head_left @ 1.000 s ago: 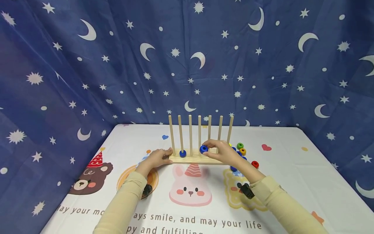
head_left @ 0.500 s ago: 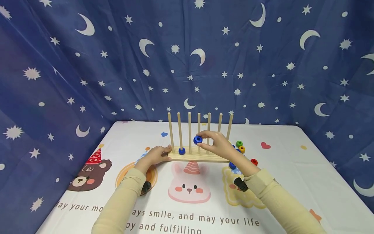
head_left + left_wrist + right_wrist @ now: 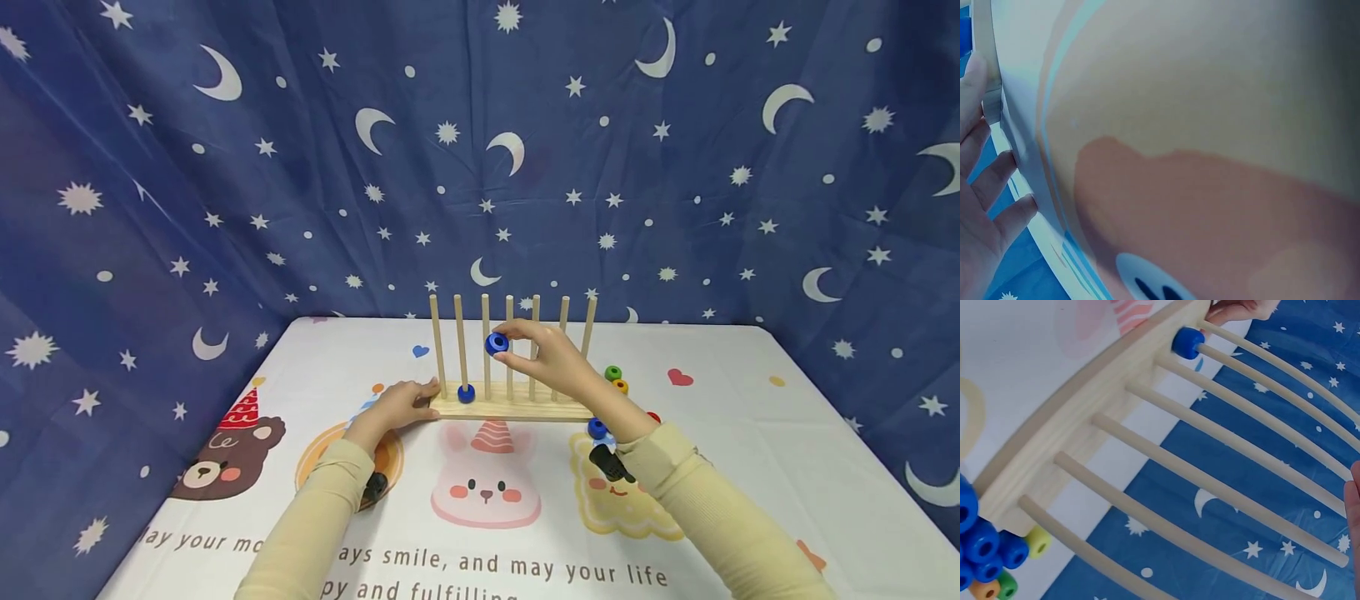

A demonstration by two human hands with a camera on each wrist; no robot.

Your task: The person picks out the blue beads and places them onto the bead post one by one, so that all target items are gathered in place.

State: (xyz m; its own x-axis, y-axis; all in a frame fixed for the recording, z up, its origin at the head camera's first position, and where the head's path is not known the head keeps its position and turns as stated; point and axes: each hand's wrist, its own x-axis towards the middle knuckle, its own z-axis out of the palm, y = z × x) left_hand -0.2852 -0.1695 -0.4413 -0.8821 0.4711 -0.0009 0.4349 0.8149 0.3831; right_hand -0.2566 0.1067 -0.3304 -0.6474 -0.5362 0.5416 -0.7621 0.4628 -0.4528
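A wooden peg rack [image 3: 517, 410] with several upright pegs stands on the table. My left hand [image 3: 397, 406] holds its left end, with thumb and fingers at the base's edge; in the left wrist view the other fingers [image 3: 997, 178] spread beside it. One blue bead [image 3: 467, 393] sits at the bottom of the second peg from the left. My right hand [image 3: 551, 354] pinches another blue bead [image 3: 497, 343] between thumb and fingertips, its hole showing. This bead is raised to the upper part of the third peg and overlaps it in the head view.
Loose beads lie at the rack's right end: several blue ones [image 3: 980, 540], a green bead [image 3: 613, 372], an orange bead [image 3: 620, 386], a yellow bead [image 3: 1038, 542] and a red one partly behind the right forearm. A starry blue curtain [image 3: 480, 167] hangs behind the table.
My right hand has lifted the blue bead from low near the base and carried it left and up towards the third peg. The left hand stays at the rack's end.
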